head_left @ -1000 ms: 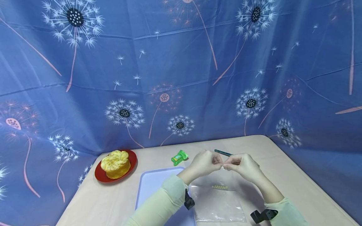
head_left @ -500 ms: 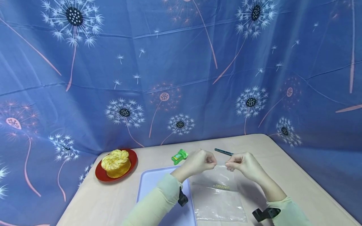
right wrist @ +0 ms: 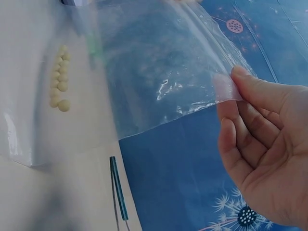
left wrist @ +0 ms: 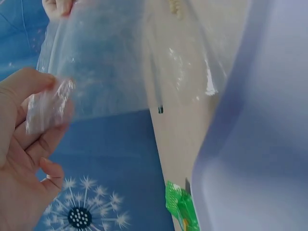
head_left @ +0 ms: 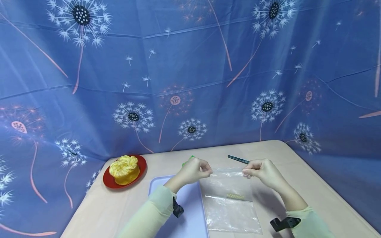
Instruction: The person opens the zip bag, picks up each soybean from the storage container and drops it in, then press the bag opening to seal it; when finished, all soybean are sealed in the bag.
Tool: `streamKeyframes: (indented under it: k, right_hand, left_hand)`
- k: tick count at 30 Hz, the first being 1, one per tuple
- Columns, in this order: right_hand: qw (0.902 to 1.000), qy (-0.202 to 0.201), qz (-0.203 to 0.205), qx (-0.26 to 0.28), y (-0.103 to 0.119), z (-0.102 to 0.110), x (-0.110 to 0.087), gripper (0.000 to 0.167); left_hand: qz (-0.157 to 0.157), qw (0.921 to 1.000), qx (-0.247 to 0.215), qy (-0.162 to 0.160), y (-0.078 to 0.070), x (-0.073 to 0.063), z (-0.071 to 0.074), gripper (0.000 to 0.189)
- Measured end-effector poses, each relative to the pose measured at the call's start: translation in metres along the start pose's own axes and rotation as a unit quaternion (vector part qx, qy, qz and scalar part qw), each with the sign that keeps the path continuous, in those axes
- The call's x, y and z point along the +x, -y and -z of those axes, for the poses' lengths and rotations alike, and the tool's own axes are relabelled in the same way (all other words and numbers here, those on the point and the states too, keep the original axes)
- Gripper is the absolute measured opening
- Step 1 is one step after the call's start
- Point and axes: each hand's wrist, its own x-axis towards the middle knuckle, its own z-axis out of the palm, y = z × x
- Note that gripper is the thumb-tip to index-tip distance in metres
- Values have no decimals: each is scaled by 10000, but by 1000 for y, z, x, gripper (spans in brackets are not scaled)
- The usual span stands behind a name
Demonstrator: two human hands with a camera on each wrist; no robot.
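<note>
A clear plastic bag [head_left: 233,215] hangs stretched between my hands, its lower part over the table. My left hand [head_left: 193,170] pinches the upper left corner between thumb and fingers; in the left wrist view the film [left wrist: 106,62] bunches there. At the upper right corner, my right hand [head_left: 265,173] pinches the edge with thumb and forefinger, the other fingers curled below, as the right wrist view shows at that hand [right wrist: 269,130]. A short double row of small pale yellow balls [right wrist: 61,79] shows through the film.
Left of the bag lies a pale lilac tray [head_left: 190,211]. A green wrapped packet [left wrist: 180,207] sits behind it, mostly hidden by my left hand in the head view. A slim dark teal tool [head_left: 237,159] lies behind. A red plate [head_left: 108,178] holds a yellow cake [head_left: 124,170].
My hands were together at the bag's top edge. The left has moved away to the left, spreading that edge wide; the right has shifted slightly right and still grips its corner.
</note>
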Motion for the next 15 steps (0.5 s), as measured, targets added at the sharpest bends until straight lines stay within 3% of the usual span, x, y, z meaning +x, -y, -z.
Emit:
streamKeyframes:
  k: [6,15]
  right_hand:
    - [9999,58,-104,-18,0,4,-2,13]
    - [9999,34,-139,-31,-1,10,-3,17]
  left_hand:
    - [210,9997,-145,50,9,-11,1,9]
    - [23,9972,-727,-141,16,-23,2,8]
